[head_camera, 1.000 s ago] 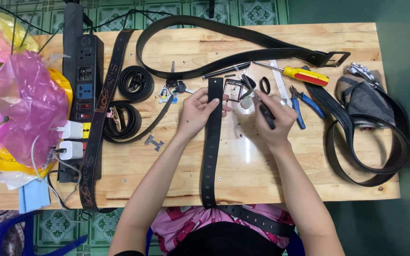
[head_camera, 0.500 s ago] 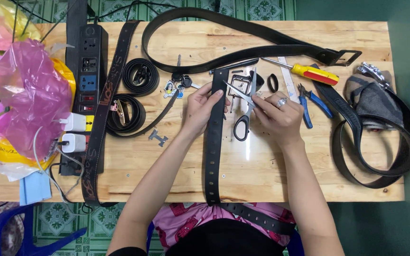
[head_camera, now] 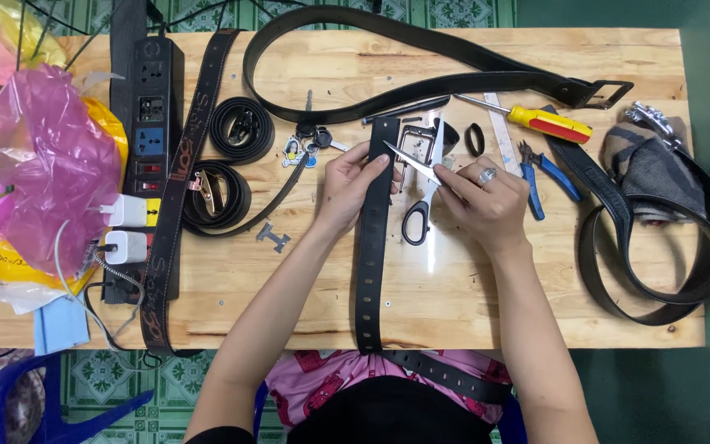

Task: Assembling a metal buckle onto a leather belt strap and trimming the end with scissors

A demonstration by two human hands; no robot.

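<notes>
The black belt runs lengthwise away from the person's lap up the wooden table. The left hand pinches its far end flat. Just right, the right hand grips open scissors, blades angled toward that end.

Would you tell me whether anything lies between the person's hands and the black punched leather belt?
Nothing visible does: the left hand already rests on the black punched leather belt, and the right hand holds metal scissors beside it.
</notes>
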